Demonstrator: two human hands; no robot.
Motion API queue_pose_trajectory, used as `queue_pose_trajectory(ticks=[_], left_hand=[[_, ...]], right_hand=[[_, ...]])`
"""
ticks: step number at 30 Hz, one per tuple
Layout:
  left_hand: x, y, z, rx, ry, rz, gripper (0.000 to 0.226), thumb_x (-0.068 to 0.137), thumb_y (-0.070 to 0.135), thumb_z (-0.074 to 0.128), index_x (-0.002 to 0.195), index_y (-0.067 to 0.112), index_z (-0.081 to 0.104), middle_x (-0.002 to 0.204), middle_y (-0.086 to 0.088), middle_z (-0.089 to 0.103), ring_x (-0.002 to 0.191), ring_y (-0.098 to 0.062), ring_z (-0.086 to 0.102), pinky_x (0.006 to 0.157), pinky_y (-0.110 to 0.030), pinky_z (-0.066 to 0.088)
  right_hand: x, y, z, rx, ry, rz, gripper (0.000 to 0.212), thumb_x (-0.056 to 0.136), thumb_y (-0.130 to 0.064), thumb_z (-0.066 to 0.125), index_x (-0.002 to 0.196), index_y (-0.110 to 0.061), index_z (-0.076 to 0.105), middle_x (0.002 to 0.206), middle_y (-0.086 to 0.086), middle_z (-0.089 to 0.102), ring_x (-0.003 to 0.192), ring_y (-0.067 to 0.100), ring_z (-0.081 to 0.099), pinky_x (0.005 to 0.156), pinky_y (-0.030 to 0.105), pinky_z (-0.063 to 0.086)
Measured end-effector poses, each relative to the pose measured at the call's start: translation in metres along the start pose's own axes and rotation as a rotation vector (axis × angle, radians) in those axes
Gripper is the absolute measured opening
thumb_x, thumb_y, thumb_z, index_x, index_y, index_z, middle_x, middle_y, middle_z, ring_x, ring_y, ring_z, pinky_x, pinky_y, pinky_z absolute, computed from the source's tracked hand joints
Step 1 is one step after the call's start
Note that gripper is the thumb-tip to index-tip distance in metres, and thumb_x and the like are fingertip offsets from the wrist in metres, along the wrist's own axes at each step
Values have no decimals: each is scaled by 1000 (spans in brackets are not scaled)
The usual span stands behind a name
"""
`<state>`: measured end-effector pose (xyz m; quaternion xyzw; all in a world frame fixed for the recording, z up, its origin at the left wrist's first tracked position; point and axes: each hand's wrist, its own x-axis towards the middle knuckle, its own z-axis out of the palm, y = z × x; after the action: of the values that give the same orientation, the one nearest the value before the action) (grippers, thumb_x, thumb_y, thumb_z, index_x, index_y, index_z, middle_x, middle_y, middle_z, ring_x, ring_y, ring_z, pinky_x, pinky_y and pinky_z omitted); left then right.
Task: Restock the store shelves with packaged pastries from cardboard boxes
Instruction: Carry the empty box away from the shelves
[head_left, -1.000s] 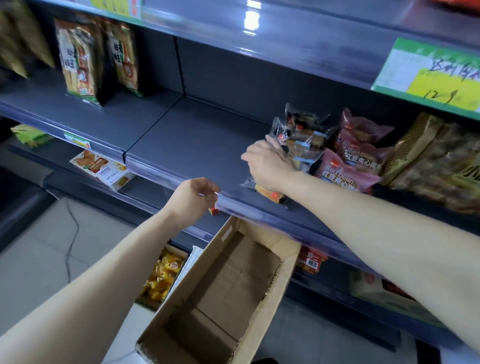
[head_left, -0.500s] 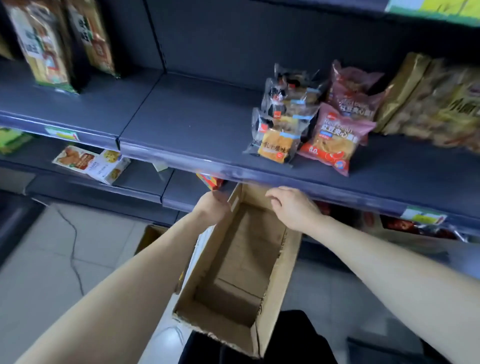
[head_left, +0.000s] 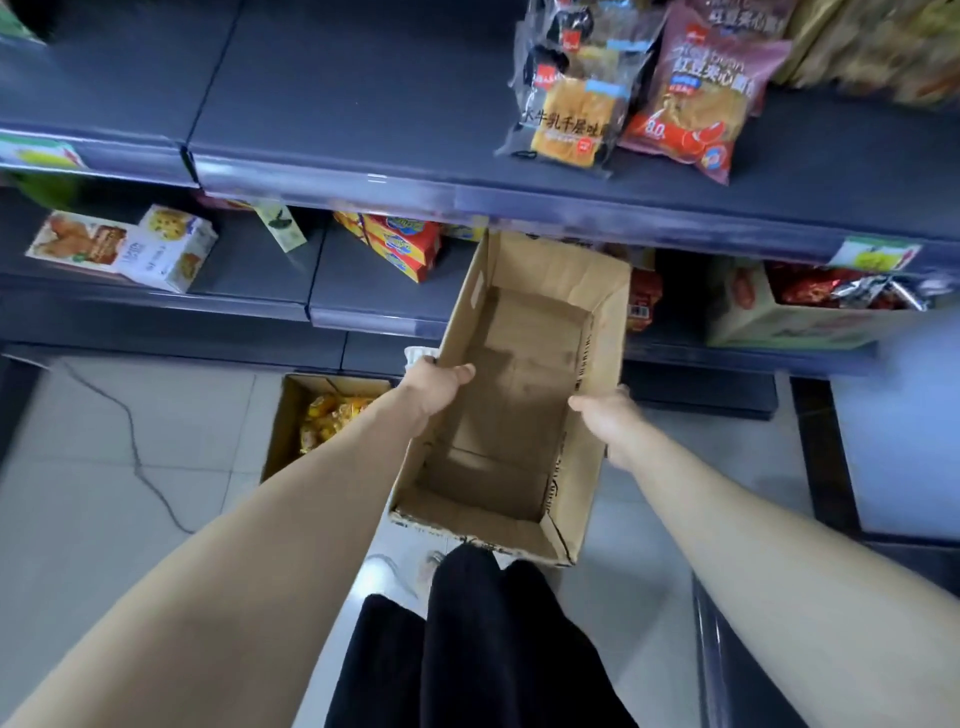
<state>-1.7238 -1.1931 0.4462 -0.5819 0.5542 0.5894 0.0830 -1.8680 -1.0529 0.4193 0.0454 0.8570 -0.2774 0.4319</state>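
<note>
At frame centre, the empty cardboard box (head_left: 519, 395) sits between both grips: left hand (head_left: 434, 387) grasps its left wall, right hand (head_left: 605, 418) its right; packaged pastries (head_left: 571, 104) lie on the shelf (head_left: 337, 119) upper right

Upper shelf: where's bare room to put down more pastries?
The upper shelf is bare left of the toast packs, and in a strip along its front edge right of the red-bean pack. The right rear is crowded with bags.
</note>
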Motion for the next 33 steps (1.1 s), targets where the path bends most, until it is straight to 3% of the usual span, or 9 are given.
queue_pose_trajectory(ticks=[5,10,12,16,20,24,27,33], left_hand=[[-12,-16,-16,-55,97,-40,63,93,38,54,142,5,31,141,-10,45,127,-27,45,92,-29,36],[-46,-53,-50,-181,234,-110,71,90,46,56,144,9,28,142,-11,43,128,-31,43,105,-43,36],[-65,-74,-64,-250,315,-128,74,87,48,59,143,8,31,141,-11,44,126,-31,46,104,-43,40],[-105,-119,-88,-408,491,-171,65,88,44,60,134,5,38,131,-10,49,113,-27,51,85,-34,44],[-139,-164,-109,-539,589,-224,68,88,43,59,138,4,35,138,-13,46,124,-31,46,95,-36,39],[-168,-205,-135,-662,680,-244,68,90,42,58,140,4,33,143,-12,41,131,-31,41,103,-40,35],[-184,-240,-161,-744,754,-265,69,90,42,58,142,5,32,145,-12,40,133,-31,39,105,-40,34],[-203,-343,-220,-910,848,-322,71,92,39,56,145,4,23,150,-14,33,137,-32,33,109,-43,29]], right_hand=[[-17,0,19,70,-151,-9,57,82,-29,64,133,-13,45,125,10,57,108,28,58,94,45,49],[-51,-7,49,-49,-327,-65,55,84,-30,62,133,-10,49,138,10,51,124,30,50,106,52,38],[-59,-11,64,-113,-398,-110,60,80,-34,63,134,-11,48,140,12,49,126,30,49,106,54,36],[-103,-29,99,-262,-512,-217,58,87,-34,59,140,-14,42,144,7,44,131,28,44,109,52,34],[-119,-30,146,-389,-620,-328,72,70,-40,66,134,-12,48,140,10,49,126,30,50,105,53,38],[-187,-41,178,-512,-671,-381,62,88,-32,61,142,-11,37,145,9,43,132,29,42,111,47,32],[-215,-44,222,-584,-718,-445,67,89,-32,61,145,-11,29,149,8,37,134,29,39,111,45,30],[-280,-21,336,-723,-779,-556,62,91,-35,57,144,-14,31,148,8,38,135,28,38,112,47,31]])
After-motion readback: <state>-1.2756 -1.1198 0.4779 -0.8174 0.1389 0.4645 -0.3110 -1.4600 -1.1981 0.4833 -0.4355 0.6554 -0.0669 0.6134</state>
